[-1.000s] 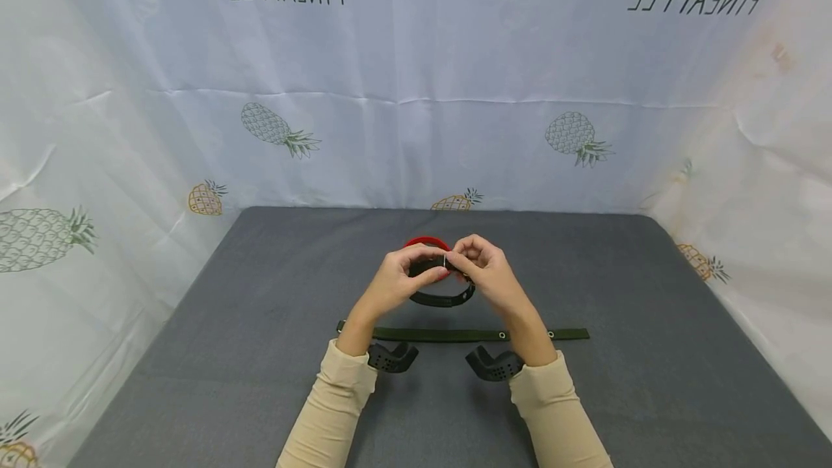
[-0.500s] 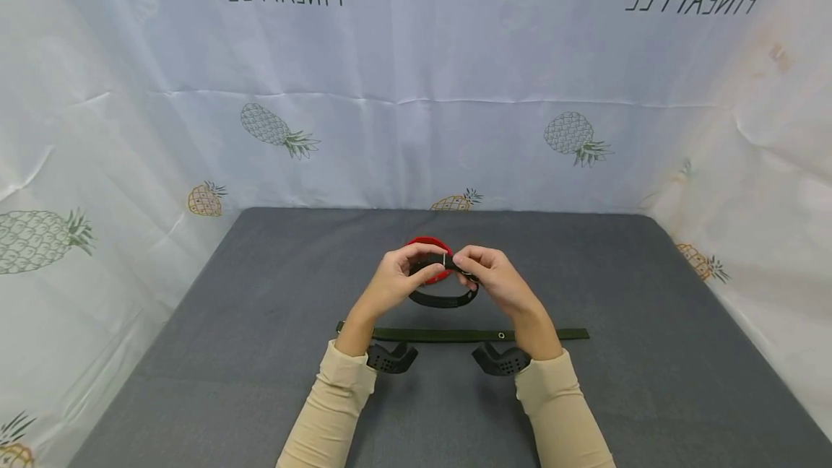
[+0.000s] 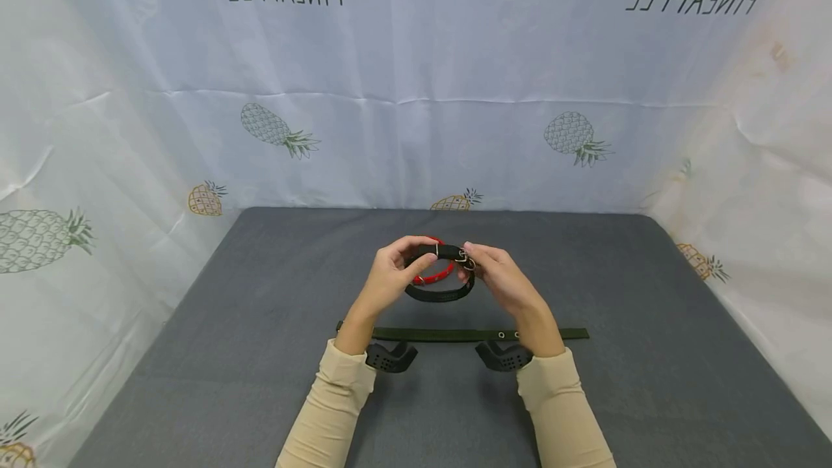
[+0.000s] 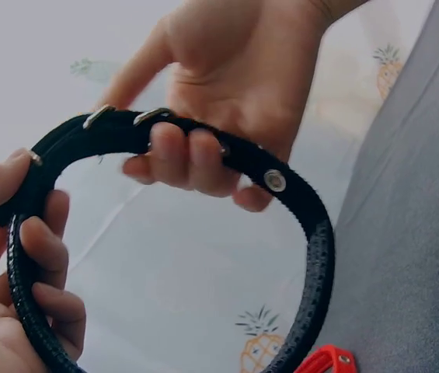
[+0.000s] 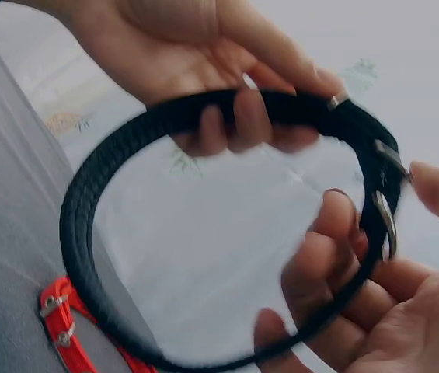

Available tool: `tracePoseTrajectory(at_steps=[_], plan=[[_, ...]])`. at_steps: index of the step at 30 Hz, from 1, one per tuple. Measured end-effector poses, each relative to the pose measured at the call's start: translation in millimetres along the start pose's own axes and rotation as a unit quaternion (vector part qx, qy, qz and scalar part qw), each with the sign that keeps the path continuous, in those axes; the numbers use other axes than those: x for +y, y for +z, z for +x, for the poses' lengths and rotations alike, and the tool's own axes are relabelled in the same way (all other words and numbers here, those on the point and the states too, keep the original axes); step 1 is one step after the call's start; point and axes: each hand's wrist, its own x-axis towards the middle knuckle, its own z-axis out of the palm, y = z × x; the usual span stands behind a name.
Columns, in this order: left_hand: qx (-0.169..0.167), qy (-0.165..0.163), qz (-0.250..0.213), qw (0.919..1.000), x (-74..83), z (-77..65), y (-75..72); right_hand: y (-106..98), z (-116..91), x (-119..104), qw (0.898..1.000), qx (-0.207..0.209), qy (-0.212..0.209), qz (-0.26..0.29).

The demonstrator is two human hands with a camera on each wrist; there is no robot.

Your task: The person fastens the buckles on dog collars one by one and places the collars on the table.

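A black collar (image 3: 438, 296), fastened into a round loop, is held up between both hands. My left hand (image 3: 383, 276) grips its left side, thumb near a metal keeper and fingers curled through the loop. At the other side, my right hand (image 3: 507, 284) holds the collar beside its metal buckle (image 5: 382, 155) and ring (image 5: 386, 225). In the left wrist view, a metal eyelet (image 4: 275, 180) shows on the band beyond the right hand's fingers. Behind the loop lies a red collar (image 3: 434, 278) on the table, partly hidden.
A dark green strap (image 3: 442, 335) with eyelets lies straight across the grey table (image 3: 260, 381), partly under the forearms. A black wrist mount (image 3: 392, 357) sits on the left wrist, another (image 3: 503, 357) on the right. A pineapple-print curtain (image 3: 403, 150) surrounds the table.
The right hand has drawn rightward and its grip has shifted, uncovering the buckle and ring. The black collar has risen slightly and turned, showing more of the red collar behind it.
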Motion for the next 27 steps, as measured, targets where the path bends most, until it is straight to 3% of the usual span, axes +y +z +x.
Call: tracePoseTrajectory(at_steps=[4,9,21,27], plan=[[0.025,0.013,-0.012,0.9995,-0.8,0.3,-2.4,-5.0,0.0,2.5,1.000,-0.013,0.001,0.004],[0.033,0.015,-0.011,0.9993,-1.5,0.9,-4.0,-7.8,0.7,4.4,0.999,-0.034,-0.001,0.017],[0.030,-0.008,0.009,0.9995,-1.6,-0.2,-6.9,-7.4,0.1,2.6,1.000,-0.007,-0.009,0.011],[0.052,-0.020,0.013,0.9984,-1.0,0.5,-11.9,-11.6,-3.2,1.1,1.000,0.020,-0.015,-0.008]])
